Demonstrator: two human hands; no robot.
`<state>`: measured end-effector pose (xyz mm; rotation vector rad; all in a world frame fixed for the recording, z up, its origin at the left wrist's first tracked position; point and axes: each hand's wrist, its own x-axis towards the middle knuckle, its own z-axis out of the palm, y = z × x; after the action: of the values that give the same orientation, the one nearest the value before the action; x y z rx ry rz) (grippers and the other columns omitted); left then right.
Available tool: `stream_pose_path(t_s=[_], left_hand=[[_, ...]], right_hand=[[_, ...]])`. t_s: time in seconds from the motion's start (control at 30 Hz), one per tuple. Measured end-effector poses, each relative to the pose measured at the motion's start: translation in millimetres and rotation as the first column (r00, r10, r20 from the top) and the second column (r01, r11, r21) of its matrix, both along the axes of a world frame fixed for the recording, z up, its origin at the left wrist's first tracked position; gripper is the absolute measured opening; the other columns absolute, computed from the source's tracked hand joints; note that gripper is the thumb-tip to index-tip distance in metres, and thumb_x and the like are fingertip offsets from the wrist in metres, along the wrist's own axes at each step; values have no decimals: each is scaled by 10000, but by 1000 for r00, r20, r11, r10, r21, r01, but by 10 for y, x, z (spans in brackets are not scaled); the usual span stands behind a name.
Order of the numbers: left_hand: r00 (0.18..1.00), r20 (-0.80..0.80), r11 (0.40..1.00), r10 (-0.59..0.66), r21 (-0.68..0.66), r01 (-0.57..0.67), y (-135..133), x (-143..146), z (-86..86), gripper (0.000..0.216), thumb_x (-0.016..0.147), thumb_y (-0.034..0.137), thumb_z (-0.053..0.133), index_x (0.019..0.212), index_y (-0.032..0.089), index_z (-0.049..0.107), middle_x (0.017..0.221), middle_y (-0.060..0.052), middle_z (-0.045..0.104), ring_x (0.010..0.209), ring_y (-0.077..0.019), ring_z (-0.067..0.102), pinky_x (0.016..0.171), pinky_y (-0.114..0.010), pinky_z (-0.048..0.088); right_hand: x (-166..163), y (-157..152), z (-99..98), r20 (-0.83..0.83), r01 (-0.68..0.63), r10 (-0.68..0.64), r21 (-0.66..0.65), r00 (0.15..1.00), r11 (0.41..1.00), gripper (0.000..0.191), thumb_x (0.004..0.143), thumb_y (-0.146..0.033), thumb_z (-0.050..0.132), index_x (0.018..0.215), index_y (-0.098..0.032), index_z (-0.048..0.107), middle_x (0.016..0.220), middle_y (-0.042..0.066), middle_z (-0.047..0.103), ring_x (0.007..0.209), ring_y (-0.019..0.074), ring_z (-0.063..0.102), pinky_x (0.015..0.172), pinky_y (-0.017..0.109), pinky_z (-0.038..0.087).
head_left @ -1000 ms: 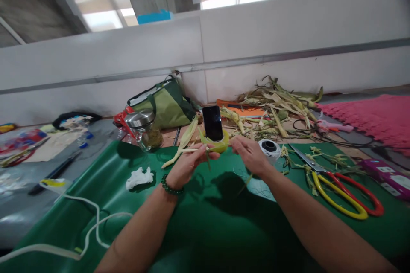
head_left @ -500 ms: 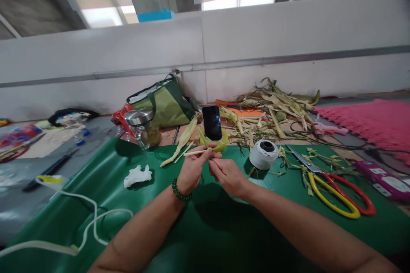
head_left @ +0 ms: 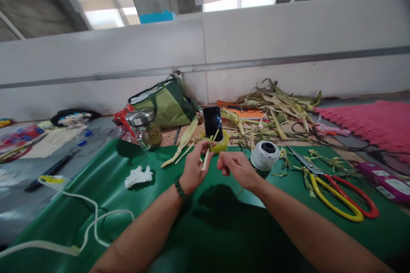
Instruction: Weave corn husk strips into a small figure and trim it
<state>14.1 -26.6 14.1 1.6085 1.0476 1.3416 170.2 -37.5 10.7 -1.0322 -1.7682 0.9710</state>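
Note:
My left hand (head_left: pixel 196 164), with a green bead bracelet (head_left: pixel 181 188) at the wrist, is closed on a small bundle of pale corn husk strips (head_left: pixel 206 160). One strip points down past the fingers, and greener ends stick up at the top. My right hand (head_left: pixel 237 168) is a little to the right, apart from the bundle, its fingers curled in. Whatever it may hold is too small or hidden to tell. Right of it stands a spool of white thread (head_left: pixel 265 162). Just beyond both hands a phone (head_left: pixel 212 121) leans upright by a yellow roll of tape (head_left: pixel 221 147).
Large scissors (head_left: pixel 336 198) with red and yellow handles lie at right on the green mat (head_left: pixel 153 217). Husk scraps (head_left: pixel 278 102) are heaped behind. A peeled husk (head_left: pixel 182 145), a glass jar (head_left: pixel 145 130), crumpled white tissue (head_left: pixel 138 177) and a white cable (head_left: pixel 92 222) are at left.
My hands have moved apart, the right one to the right. The husk strips in my left hand have turned from lying sideways to nearly upright, and the green leafy part no longer spreads out.

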Motion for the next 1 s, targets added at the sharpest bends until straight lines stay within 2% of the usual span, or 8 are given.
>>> stream_pose_path(t_s=[0.17, 0.3, 0.4, 0.5, 0.63, 0.73, 0.83, 1.0], left_hand=[[985, -114, 987, -131, 81, 140, -19, 3, -92, 453, 762, 107, 571, 1208, 187, 568, 1262, -126, 616, 1187, -235, 564, 1059, -368, 376], [988, -57, 989, -143, 21, 145, 5, -54, -36, 563, 775, 99, 516, 1327, 209, 512, 1272, -90, 616, 1171, -209, 571, 1080, -370, 357], [989, -3, 986, -149, -73, 148, 7, -56, 22, 434, 806, 225, 587, 1238, 183, 605, 1109, -85, 694, 1055, -226, 620, 978, -358, 441], [976, 102, 947, -193, -240, 212, 22, -1, 2, 351, 747, 326, 699, 1047, 144, 692, 959, -89, 731, 919, -223, 655, 851, -323, 495], [911, 402, 871, -90, -412, 267, 66, 53, -52, 351, 660, 318, 762, 955, 146, 678, 844, -73, 736, 771, -191, 684, 745, -293, 520], [875, 470, 802, -115, -476, 361, 64, 36, -20, 286, 628, 262, 772, 878, 155, 681, 827, -83, 735, 789, -215, 703, 739, -306, 529], [868, 435, 738, -241, -499, 455, 26, 0, 39, 203, 656, 243, 741, 838, 159, 709, 847, -99, 738, 831, -240, 708, 760, -326, 528], [777, 482, 662, -406, -431, 613, -9, -58, 93, 294, 697, 365, 681, 871, 135, 734, 819, -115, 750, 803, -261, 711, 798, -375, 527]], right_hand=[[-61, 46, -20, -139, -135, 119, -109, 983, 985, 399, 819, -522, 543, 616, -179, 558, 571, 6, 590, 555, 127, 546, 550, 251, 445], [-4, 75, -18, 81, 138, -139, 22, 987, 990, 315, 793, -348, 528, 523, -196, 472, 499, -17, 502, 501, 108, 445, 489, 235, 332], [12, 55, -20, 259, 258, -295, 168, 920, 951, 302, 770, -286, 526, 499, -195, 427, 480, -23, 453, 494, 106, 398, 493, 245, 271], [-11, 9, -24, 322, 174, -264, 283, 909, 943, 282, 799, -268, 501, 532, -190, 455, 520, -12, 499, 510, 107, 425, 519, 247, 285], [25, 1, 2, 232, 207, -304, 366, 924, 907, 218, 835, -316, 526, 652, -196, 528, 606, 3, 562, 558, 121, 487, 562, 245, 362], [126, 79, 34, 97, 307, -367, 378, 925, 873, 205, 825, -353, 591, 953, -193, 607, 870, 61, 643, 698, 157, 573, 673, 283, 461], [234, 176, 52, 92, 154, -204, 385, 975, 910, 300, 835, -349, 608, 1106, -221, 616, 1071, 89, 638, 857, 186, 612, 783, 325, 493], [343, 197, 113, 194, 22, -115, 425, 974, 905, 203, 900, -299, 546, 782, -211, 685, 765, 32, 607, 750, 163, 586, 714, 291, 471]])
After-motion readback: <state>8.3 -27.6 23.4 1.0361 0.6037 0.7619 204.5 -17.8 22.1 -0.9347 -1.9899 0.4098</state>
